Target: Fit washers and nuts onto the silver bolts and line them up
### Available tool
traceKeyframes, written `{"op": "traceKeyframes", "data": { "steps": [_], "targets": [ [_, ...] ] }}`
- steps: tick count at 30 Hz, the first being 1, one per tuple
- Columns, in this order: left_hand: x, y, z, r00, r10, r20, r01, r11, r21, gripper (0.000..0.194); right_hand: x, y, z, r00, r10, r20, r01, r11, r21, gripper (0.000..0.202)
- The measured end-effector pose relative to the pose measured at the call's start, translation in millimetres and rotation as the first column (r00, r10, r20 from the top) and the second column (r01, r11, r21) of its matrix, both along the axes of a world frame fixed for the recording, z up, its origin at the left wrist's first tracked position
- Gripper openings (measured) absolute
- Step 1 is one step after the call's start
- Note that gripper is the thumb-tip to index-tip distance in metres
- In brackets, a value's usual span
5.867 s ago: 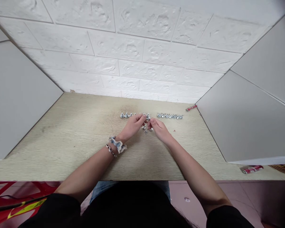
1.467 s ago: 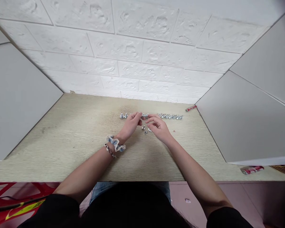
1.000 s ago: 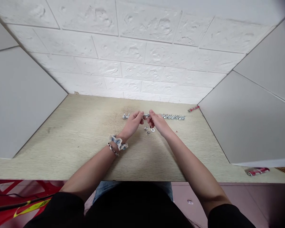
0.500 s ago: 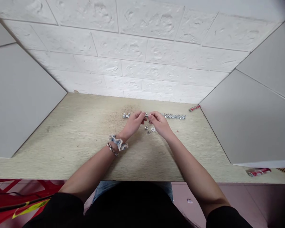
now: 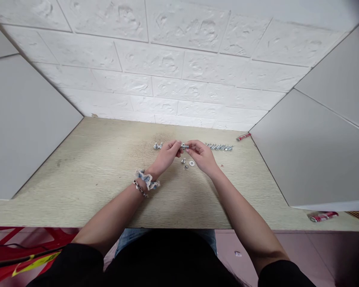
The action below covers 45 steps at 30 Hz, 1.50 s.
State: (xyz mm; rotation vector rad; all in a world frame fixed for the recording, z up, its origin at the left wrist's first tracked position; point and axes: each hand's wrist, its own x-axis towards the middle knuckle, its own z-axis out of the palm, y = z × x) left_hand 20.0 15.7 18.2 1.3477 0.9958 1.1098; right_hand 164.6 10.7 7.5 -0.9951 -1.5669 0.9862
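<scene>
Above the table, a small silver bolt (image 5: 184, 146) lies level between my two hands. My left hand (image 5: 167, 155) pinches one end of it between thumb and fingers. The fingers of my right hand (image 5: 202, 155) close around its other end; whether a nut or washer sits there is too small to tell. Just below my hands on the table are a loose bolt (image 5: 183, 161), a flat washer (image 5: 192, 163) and a small nut-like piece (image 5: 186, 167). Behind my hands runs a row of bolts (image 5: 220, 147), partly hidden, with two more bolts (image 5: 156, 146) showing at its left.
The pale wooden table (image 5: 113, 159) meets a white brick-patterned wall (image 5: 164, 83). Grey panels (image 5: 320, 151) close in on both sides. One red cylinder (image 5: 243, 137) lies at the back right, another red cylinder (image 5: 323, 216) near the front right edge.
The fingers of my right hand have shifted slightly, and more of the bolt now shows between my hands. The loose pieces on the table lie as before.
</scene>
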Motion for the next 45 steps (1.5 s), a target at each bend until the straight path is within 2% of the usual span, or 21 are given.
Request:
{"op": "traceKeyframes", "data": {
  "steps": [7, 12, 14, 16, 20, 22, 25, 31, 36, 45],
  "targets": [
    [0, 0, -1.8, 1.000, -0.008, 0.022, 0.009, 1.000, -0.030, 0.030, 1, 0, -1.9, 0.997, -0.034, 0.075, 0.035, 0.999, -0.007, 0.021],
    [1, 2, -3.6, 0.999, 0.012, 0.047, -0.010, 0.999, -0.050, 0.032, -1, -3, 2.0, 0.993, -0.086, -0.083, 0.081, 0.995, -0.061, 0.033],
    [2, 1, -3.2, 0.998, 0.022, 0.064, -0.019, 0.999, -0.049, 0.032, -2, -4, 2.8, 0.991, -0.077, -0.109, 0.064, 0.990, -0.124, 0.023],
    [2, 1, -2.6, 0.997, 0.033, 0.066, -0.031, 0.999, -0.037, 0.033, -2, -4, 2.6, 0.997, -0.017, -0.069, 0.002, 0.979, -0.205, 0.003],
    [1, 0, -1.8, 1.000, 0.028, -0.005, -0.028, 1.000, 0.005, 0.033, -3, -5, 0.0, 0.994, 0.106, 0.002, -0.101, 0.953, -0.286, 0.048],
    [0, -1, -1.4, 0.998, 0.020, -0.056, -0.018, 0.999, 0.034, 0.032, -3, -5, -1.2, 0.994, 0.112, -0.001, -0.108, 0.950, -0.292, 0.058],
    [0, -3, 0.0, 0.990, 0.011, -0.137, 0.002, 0.996, 0.094, 0.032, -3, -4, -1.8, 0.996, 0.092, -0.004, -0.089, 0.947, -0.309, 0.063],
    [0, -6, 3.5, 0.963, -0.009, -0.269, 0.053, 0.987, 0.155, 0.035, -3, -3, -0.2, 0.997, 0.038, -0.060, -0.057, 0.932, -0.359, 0.059],
    [-1, -4, 1.4, 0.969, -0.012, -0.245, 0.050, 0.988, 0.149, 0.034, -3, -4, 2.0, 0.990, 0.043, -0.137, -0.086, 0.943, -0.320, 0.048],
    [-3, 0, -3.0, 0.975, 0.006, -0.224, 0.021, 0.993, 0.116, 0.033, 0, -3, 8.0, 0.997, 0.008, -0.073, -0.027, 0.964, -0.263, 0.039]
  ]
}}
